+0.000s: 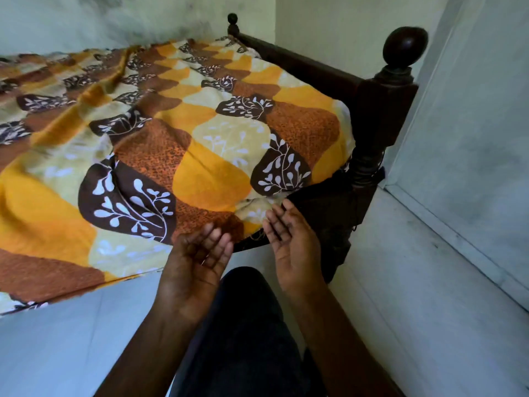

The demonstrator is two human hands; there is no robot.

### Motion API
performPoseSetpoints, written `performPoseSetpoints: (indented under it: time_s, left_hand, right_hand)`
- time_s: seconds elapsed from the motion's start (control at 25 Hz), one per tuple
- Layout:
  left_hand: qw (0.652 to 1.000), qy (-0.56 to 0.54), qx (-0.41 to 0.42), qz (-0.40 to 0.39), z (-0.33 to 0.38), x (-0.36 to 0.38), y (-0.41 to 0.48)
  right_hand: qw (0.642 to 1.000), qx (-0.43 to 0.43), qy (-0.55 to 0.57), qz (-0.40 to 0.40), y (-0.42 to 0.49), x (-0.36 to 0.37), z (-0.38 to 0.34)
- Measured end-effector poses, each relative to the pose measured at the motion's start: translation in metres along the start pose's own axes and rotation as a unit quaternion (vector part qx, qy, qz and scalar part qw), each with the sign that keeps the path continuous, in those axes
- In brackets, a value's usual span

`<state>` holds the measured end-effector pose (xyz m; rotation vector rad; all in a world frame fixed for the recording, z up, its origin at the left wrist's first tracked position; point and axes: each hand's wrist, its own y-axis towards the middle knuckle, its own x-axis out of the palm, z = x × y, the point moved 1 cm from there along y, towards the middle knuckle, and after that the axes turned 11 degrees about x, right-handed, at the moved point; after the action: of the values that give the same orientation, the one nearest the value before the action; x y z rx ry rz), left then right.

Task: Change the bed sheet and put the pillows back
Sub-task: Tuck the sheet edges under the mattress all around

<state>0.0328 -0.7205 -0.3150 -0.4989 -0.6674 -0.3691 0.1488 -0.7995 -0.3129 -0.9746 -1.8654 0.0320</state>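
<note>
The bed sheet [177,144] in front of me is thin printed cloth, matt, rumpled into soft creases, with frayed threads at the corner edge. The bed frame [375,110] is dark turned wood, and its knob [405,47] has a dull polish. The floor [415,282] looks like smooth pale stone. The wall [114,18] is matt paint, stained dark.

A dark wooden bed [380,110] carries a rumpled orange, yellow and brown leaf-patterned sheet [177,144] spread across it
</note>
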Motion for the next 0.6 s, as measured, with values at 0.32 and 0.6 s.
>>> performPoseSetpoints:
  time_s: [0.32, 0.6]
  left_hand:
    - [0.994, -0.021, 0.025, 0.109, 0.016, -0.068, 0.002]
    - [0.989, -0.107, 0.099, 0.016, 0.017, -0.058, 0.015]
  right_hand:
    - [0.976, 0.128, -0.169, 0.051, 0.005, 0.001, 0.083]
    - [0.993, 0.110, -0.037, 0.021, 0.015, 0.018, 0.080]
